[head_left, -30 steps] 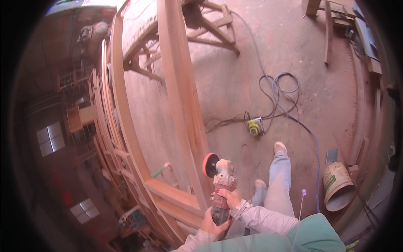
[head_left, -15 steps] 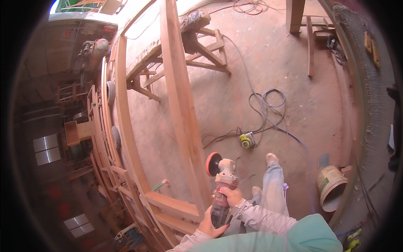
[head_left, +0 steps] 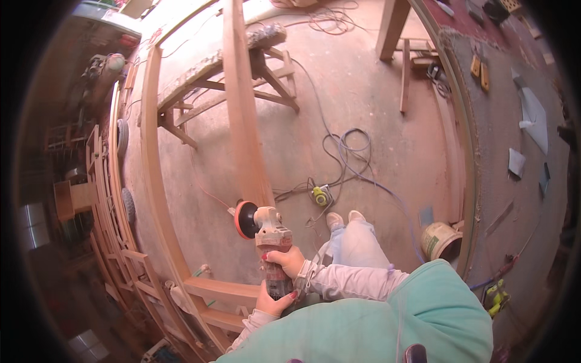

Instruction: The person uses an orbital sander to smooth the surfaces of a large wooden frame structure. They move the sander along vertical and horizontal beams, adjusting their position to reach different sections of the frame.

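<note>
Each grip is closed round the dusty red-and-black handheld power sander: right hand nearer its orange-rimmed black round disc, left hand behind. The disc overlaps the near left edge of the long brown wooden beam, which runs lengthwise away; contact unclear.

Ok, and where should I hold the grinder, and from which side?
Probably by the long body of the grinder, coming from its near end: the disc juts left at the far end, away from that grip. The right hand and left hand hold the body.
</note>
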The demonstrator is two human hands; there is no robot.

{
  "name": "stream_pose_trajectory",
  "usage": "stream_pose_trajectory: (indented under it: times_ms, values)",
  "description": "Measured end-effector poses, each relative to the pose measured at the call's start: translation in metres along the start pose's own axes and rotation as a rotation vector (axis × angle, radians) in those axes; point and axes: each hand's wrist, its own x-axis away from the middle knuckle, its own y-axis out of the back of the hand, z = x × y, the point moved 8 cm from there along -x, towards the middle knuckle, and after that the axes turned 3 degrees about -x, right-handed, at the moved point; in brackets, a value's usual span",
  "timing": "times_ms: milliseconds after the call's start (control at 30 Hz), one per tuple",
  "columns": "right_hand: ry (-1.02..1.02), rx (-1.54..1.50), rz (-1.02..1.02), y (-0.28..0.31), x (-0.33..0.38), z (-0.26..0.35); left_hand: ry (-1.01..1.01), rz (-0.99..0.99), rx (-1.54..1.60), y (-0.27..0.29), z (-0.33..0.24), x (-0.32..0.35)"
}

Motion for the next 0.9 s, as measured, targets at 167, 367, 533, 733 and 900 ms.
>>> stream_pose_trajectory:
  times_ms: [167, 367, 533, 733, 900]
  values:
    - [-0.020, 0.063, 0.031, -0.032, -0.012, 0.008, -0.019, -0.020, 0.033, 0.026, -0.011, -0.004]
    - [-0.005, 0.097, 0.100, -0.080, -0.042, 0.062, -0.084, -0.112, -0.003, 0.052, -0.051, -0.041]
    - [-0.021, 0.174, 0.162, -0.097, -0.096, 0.131, -0.175, -0.206, 0.024, 0.041, -0.129, -0.106]
    - [-0.068, 0.157, 0.169, -0.105, -0.179, 0.270, -0.056, -0.320, -0.005, 0.014, -0.218, -0.219]
    - [-0.169, 0.078, 0.128, -0.084, -0.249, 0.378, 0.108, -0.297, -0.274, -0.021, -0.346, -0.300]
